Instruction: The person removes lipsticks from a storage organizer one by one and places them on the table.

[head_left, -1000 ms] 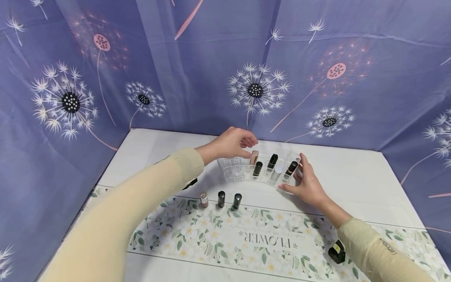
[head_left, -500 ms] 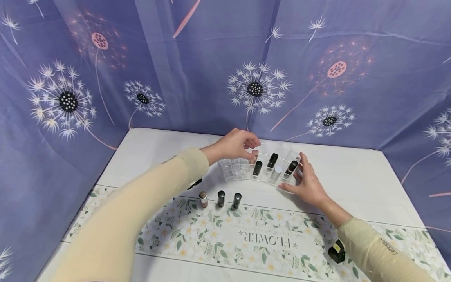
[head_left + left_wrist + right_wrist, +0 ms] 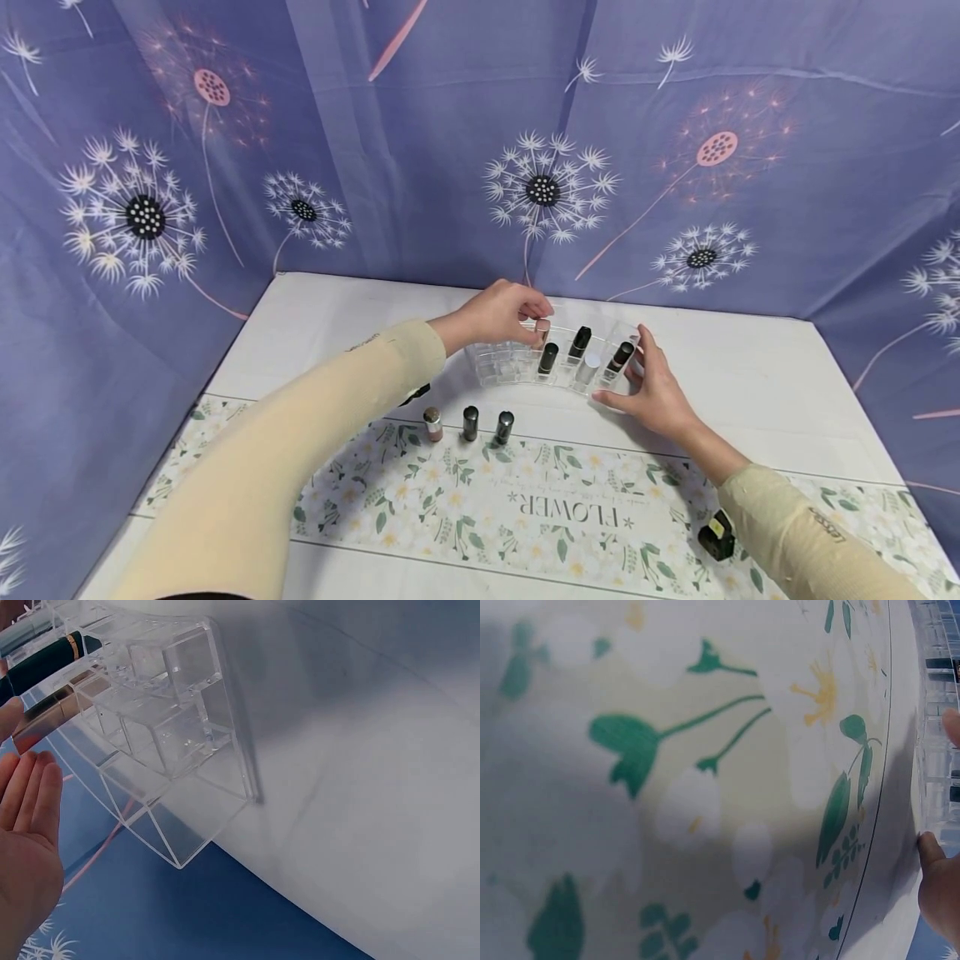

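Rose-gold lipstick tube (image 3: 52, 712): I found it pinched at its upper end between thumb and fingers of the left grip (image 3: 504, 313). Its lower end stood inside a back-row compartment of the clear organizer (image 3: 497, 369); whether it was fully seated I could not tell. The right grip (image 3: 660, 398) held the organizer's right end, thumb at the front, fingers at the back.

In the same organizer I recorded a dark tube (image 3: 548, 358) just in front of the rose-gold one, a black tube (image 3: 580, 342) in the back row, a silver tube (image 3: 587, 368), and a black banded tube (image 3: 620, 357) near the right grip.

Nearer me on the counter (image 3: 757, 375), a pinkish tube (image 3: 433, 423) and two black tubes (image 3: 487, 425) stood upright, slightly apart. A black object with a yellow patch (image 3: 717, 537) sat beside the right sleeve (image 3: 802, 525). A purple dandelion-print curtain (image 3: 420, 167) rose behind.
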Tool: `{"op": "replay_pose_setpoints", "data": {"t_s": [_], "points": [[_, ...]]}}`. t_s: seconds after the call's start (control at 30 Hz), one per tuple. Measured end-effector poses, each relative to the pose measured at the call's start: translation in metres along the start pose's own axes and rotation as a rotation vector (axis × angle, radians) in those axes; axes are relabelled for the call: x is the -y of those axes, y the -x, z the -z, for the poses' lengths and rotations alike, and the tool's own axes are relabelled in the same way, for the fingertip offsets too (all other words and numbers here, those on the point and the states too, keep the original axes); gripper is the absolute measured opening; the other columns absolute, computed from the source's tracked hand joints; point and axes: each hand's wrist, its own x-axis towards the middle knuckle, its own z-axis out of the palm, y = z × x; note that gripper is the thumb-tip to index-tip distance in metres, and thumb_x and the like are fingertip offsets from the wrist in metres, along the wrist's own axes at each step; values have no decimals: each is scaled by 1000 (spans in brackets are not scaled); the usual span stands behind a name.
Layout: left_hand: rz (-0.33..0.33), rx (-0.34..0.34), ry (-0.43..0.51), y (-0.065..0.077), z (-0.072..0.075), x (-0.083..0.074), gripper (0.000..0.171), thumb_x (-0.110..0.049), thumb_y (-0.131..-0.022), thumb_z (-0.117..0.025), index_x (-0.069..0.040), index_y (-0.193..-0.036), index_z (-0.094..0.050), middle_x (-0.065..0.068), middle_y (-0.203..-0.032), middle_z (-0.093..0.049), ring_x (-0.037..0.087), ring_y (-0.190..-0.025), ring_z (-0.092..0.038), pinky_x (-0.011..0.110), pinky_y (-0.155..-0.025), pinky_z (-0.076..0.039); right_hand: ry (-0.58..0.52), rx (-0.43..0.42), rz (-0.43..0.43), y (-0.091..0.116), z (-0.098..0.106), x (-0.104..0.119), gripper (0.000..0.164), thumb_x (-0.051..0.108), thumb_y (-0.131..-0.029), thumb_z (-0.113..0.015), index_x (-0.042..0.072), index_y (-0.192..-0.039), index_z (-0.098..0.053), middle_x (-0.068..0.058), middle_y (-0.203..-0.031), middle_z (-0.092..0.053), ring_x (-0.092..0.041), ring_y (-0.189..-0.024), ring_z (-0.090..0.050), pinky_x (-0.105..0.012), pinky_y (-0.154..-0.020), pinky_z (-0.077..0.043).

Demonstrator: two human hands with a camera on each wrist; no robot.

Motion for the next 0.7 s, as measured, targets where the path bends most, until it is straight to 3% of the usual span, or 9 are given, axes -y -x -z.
{"op": "replay_pose_setpoints", "data": {"t_s": [0.23,0.47,0.7], "points": [[-42,-10,-33,-1,-3,2,27,-9,-88,-88,-7,-114,-79,-2,-105,-79,14,-111,-74,21,-98,-56,43,-16,-1,0,0,1,136,22,-84,-94,3,-169,10,-38,-170,-8,-60,-150,-31,-64,-121,-36],[-40,-43,-72,-2,-7,2,16,-9,-89,-87,-11,-100,-76,-3,-98,-77,11,-104,-74,18,-93,-55,33,-15,-6,-1,0,1,136,21,-84,-94,3,-169,11,-37,-170,-7,-59,-151,-30,-62,-122,-35],[-16,-54,-81,-3,-8,1,19,-10,-91,-86,-9,-109,-79,1,-107,-79,13,-102,-74,18,-91,-55,45,-16,-1,-1,0,1,136,22,-84,-94,2,-169,10,-38,-170,-8,-60,-151,-30,-63,-122,-35]]}}
